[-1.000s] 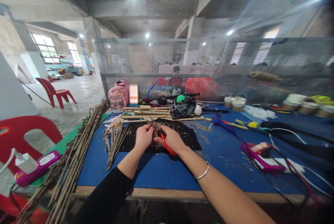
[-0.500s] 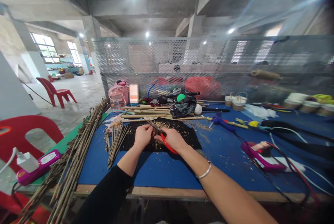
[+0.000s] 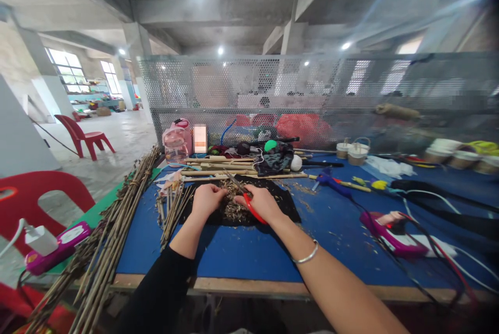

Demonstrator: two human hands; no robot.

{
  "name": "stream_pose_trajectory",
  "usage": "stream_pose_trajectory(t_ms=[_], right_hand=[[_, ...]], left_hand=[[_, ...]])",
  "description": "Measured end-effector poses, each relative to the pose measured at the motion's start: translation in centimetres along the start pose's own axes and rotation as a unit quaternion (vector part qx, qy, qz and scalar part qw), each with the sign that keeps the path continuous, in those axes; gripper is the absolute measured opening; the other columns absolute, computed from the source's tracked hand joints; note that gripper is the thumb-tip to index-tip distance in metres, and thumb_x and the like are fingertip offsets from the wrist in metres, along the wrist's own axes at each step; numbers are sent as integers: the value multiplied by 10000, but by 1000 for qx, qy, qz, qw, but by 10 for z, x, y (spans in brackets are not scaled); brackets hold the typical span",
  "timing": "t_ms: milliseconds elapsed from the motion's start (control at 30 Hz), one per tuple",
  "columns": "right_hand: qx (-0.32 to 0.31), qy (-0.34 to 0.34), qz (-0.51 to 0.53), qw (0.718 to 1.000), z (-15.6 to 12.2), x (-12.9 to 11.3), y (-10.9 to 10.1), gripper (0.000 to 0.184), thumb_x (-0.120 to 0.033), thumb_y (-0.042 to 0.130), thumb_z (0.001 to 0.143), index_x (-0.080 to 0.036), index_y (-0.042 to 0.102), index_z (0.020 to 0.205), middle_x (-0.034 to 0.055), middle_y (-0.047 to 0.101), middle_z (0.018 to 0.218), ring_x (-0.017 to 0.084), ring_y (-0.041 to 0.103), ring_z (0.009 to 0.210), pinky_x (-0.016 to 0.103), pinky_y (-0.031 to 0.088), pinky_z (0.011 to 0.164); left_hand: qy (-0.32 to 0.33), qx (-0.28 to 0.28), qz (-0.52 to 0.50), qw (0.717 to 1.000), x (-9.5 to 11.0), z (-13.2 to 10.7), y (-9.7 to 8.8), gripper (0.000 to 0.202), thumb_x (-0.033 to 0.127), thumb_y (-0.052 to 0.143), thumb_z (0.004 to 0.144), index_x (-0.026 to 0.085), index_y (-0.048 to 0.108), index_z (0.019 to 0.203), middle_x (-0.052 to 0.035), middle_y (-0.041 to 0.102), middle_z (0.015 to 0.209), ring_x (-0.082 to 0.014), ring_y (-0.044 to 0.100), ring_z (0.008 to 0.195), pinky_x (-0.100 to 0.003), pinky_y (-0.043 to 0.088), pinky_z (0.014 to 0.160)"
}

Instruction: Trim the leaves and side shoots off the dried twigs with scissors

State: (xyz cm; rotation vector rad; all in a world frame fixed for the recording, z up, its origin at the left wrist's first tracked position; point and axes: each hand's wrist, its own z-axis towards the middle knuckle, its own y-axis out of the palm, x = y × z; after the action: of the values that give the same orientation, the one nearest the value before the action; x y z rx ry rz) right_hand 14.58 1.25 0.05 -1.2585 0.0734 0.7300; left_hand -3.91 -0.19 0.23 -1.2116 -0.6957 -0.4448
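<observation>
Left hand (image 3: 207,199) withdrew; scissors (image 3: 250,207) in grip.

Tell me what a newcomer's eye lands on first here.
At the middle of the blue table, the right hand grips red-handled scissors beside the left hand, over a heap of clippings on a black cloth. A long bundle of sticks lies along the table's left edge.

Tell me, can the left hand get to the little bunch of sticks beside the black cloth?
Probably yes. The left hand rests on the left part of the black cloth, and the little bunch of sticks lies just to its left on the blue table, with nothing between them.
</observation>
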Motion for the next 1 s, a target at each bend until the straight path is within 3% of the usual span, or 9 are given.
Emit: stream_pose_trajectory(t_ms=[67,167,300,433,667,833,1000], right_hand=[[22,3,38,999,3,6,-1,369,-539,522,750,-214,627,891,32,652,681,155,585,606,215,381,568],[62,3,95,994,7,14,0,383,-527,510,759,-178,633,859,24,628,624,132,540,548,208,382,541],[110,7,133,985,9,19,1,410,-526,499,758,-150,640,844,29,626,637,129,521,550,214,396,549],[105,2,142,984,8,18,1,388,-510,513,754,-156,642,850,11,610,617,122,512,544,205,387,541],[65,-18,143,987,5,14,1,385,-492,539,748,-164,645,920,23,650,687,134,560,597,210,402,594],[61,-15,139,988,4,13,0,396,-489,547,750,-162,645,952,45,675,752,148,588,646,221,412,623],[56,-11,131,990,5,13,0,401,-498,541,750,-167,648,950,28,660,695,138,574,607,209,402,574]], left_hand=[[-23,16,80,996,-7,3,-13,336,507,601,642,182,667,698,-76,671,697,-198,605,699,-248,394,616],[-57,52,168,983,-25,9,-30,290,387,589,694,180,643,888,-126,673,910,-239,610,862,-288,416,703],[-83,15,234,969,-43,14,-42,172,197,543,709,140,657,825,-181,665,922,-264,614,901,-314,428,761],[-100,-13,247,964,-42,14,-43,218,117,490,701,131,673,819,-196,661,948,-283,614,917,-333,442,762],[-124,-8,257,958,-39,16,-41,279,147,453,705,113,669,879,-221,645,988,-304,618,910,-372,462,737],[-81,12,254,964,-40,18,-38,294,150,407,738,91,672,849,-213,658,938,-283,617,917,-340,444,786],[-42,-15,249,968,-41,19,-35,260,103,436,725,101,672,834,-198,668,888,-260,624,894,-300,438,773]])
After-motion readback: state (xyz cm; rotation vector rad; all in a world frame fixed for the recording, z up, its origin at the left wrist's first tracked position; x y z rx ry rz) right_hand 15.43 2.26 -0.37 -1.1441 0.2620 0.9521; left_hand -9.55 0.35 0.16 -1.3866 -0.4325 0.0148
